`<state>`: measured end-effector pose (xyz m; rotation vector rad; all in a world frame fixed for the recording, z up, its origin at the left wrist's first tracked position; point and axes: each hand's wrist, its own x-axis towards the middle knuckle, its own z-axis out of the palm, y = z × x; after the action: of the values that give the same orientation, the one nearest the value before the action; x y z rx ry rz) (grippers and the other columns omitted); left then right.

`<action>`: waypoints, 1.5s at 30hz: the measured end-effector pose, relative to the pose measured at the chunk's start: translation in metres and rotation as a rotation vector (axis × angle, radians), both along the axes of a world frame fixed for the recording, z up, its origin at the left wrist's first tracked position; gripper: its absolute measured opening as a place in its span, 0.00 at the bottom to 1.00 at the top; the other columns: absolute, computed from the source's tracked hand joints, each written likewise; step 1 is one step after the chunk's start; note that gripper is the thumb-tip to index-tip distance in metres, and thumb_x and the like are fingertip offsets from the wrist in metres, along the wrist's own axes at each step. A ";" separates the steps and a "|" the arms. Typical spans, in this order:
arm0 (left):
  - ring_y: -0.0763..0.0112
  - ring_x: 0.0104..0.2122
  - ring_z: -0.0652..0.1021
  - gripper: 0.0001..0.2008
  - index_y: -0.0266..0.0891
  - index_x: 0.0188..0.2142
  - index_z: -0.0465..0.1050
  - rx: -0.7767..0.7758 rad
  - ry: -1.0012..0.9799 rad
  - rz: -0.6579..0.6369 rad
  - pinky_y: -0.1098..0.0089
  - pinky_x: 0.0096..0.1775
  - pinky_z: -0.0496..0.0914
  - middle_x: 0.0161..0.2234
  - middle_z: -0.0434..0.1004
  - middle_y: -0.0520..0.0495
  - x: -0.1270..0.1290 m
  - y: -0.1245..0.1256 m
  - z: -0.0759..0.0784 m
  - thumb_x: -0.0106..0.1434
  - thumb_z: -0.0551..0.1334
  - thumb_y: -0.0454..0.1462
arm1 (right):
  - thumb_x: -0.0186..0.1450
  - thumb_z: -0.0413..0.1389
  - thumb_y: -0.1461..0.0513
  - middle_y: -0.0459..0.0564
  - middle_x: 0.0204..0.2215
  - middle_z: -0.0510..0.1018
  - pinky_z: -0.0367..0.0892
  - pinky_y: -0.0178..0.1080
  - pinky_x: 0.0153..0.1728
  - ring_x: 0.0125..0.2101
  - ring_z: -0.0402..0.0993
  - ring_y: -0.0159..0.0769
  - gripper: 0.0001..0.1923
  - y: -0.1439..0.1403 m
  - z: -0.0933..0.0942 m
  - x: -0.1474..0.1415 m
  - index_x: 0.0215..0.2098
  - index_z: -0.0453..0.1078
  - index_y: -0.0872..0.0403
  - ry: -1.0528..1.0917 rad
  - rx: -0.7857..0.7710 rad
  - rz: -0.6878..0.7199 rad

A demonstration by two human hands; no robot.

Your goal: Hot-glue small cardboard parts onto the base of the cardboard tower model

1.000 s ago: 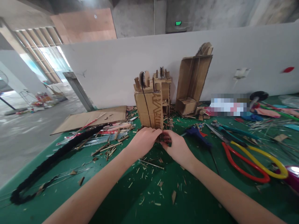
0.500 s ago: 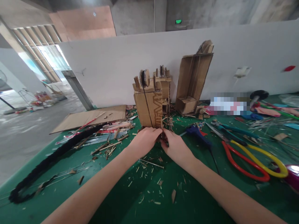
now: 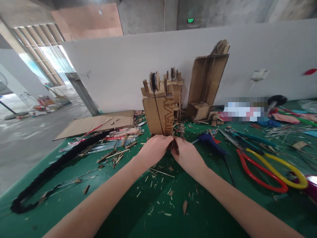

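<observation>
We see the cardboard tower point(image 3: 151, 115) straight ahead of both hands, standing on the green tabletop point(image 3: 133, 215) and set toward its far edge, where the white partition point(image 3: 119, 72) rises. Its long axis is upright, roughly square to the tabletop, and its base sits just beyond the knuckles.

The left hand point(image 3: 158, 147) is the nearer one: it lies directly in front of the tower's foot and covers part of it. The right hand point(image 3: 187, 153) comes in from the other side, by the tower's lower right corner. The two hands are together, thumbs and fingertips curled in and meeting low in front of the tower. A black string point(image 3: 160, 119) drops from the wheel point(image 3: 154, 82) on top, down the tower's face, and goes out of sight behind the left hand. Something small and dark seems to show among the fingers, but it is so shaded and covered that we cannot tell what it is, or whether either hand is clamped on it.

On the near side of the hands we find a thin stick point(image 3: 163, 173) among scattered chips. The blue glue gun point(image 3: 210, 143) lies just beside the right hand, and the scissors point(image 3: 257, 159) are farther to the right. A fuzzy black cord point(image 3: 61, 170) stretches along the tabletop's left edge.
</observation>
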<state>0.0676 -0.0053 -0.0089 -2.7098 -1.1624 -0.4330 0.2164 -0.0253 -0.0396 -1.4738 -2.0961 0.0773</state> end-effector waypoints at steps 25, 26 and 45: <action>0.65 0.36 0.72 0.08 0.41 0.40 0.65 0.048 0.017 0.018 0.64 0.38 0.65 0.33 0.71 0.49 0.003 -0.008 0.012 0.60 0.54 0.34 | 0.57 0.49 0.70 0.54 0.36 0.74 0.67 0.39 0.37 0.35 0.71 0.38 0.18 0.006 -0.015 0.006 0.46 0.61 0.57 0.295 0.023 0.063; 0.65 0.36 0.71 0.08 0.41 0.40 0.65 0.069 0.010 0.044 0.64 0.38 0.65 0.34 0.70 0.49 0.005 -0.009 0.010 0.60 0.54 0.34 | 0.57 0.49 0.70 0.54 0.37 0.74 0.68 0.39 0.37 0.36 0.72 0.38 0.18 0.006 -0.015 0.007 0.47 0.61 0.57 0.301 0.023 0.075; 0.63 0.39 0.69 0.06 0.40 0.38 0.66 0.191 0.109 0.056 0.63 0.37 0.65 0.40 0.65 0.47 0.008 -0.015 -0.003 0.60 0.54 0.33 | 0.59 0.49 0.70 0.55 0.39 0.76 0.68 0.40 0.40 0.38 0.74 0.38 0.17 0.005 -0.011 0.008 0.47 0.63 0.58 0.356 0.006 0.112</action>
<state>0.0754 -0.0199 -0.0120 -2.4988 -1.1050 -0.3625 0.2239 -0.0200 -0.0507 -1.2333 -1.8823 0.3497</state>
